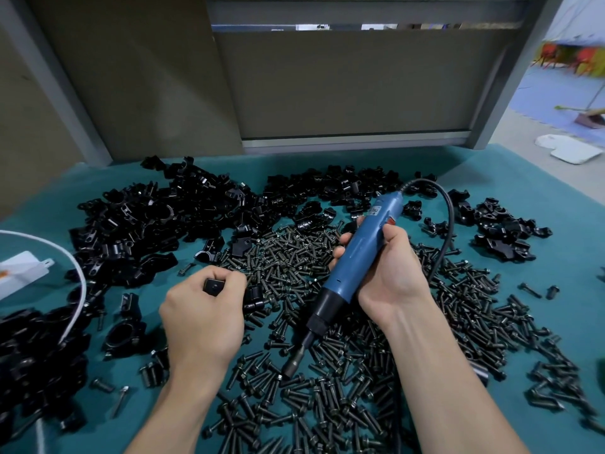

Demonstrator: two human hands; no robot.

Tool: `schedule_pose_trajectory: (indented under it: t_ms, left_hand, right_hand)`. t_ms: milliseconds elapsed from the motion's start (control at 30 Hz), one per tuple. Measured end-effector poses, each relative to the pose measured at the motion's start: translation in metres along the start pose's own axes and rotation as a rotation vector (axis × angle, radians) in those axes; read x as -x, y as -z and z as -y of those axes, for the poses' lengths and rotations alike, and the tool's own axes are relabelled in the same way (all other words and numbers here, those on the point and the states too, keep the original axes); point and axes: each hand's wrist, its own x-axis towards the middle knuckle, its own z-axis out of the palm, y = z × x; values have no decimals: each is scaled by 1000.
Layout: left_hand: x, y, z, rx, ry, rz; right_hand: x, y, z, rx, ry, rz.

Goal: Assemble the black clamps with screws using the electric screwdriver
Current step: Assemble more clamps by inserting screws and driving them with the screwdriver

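Blue electric screwdriver (357, 253) gripped by right hand (389, 273); left hand (203, 316) pinches clamp (214, 285) amid screws (327, 404).

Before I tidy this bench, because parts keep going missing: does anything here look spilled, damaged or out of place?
Nothing looks damaged. The screws lie loose in a wide heap on the green cloth, mingling with the black clamps at its far edge, and a white cable trails over clamps on the left.
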Motion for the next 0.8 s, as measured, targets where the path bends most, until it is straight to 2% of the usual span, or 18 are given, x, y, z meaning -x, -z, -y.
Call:
schedule_pose_trajectory:
  t_ms: [500,800]
  left_hand:
    - [2,-1,-2,-16,-8,2]
    - [3,-1,-2,-19,-9,10]
  right_hand:
    - [2,3,5,1,-101,94]
    - [3,3,5,-15,-136,69]
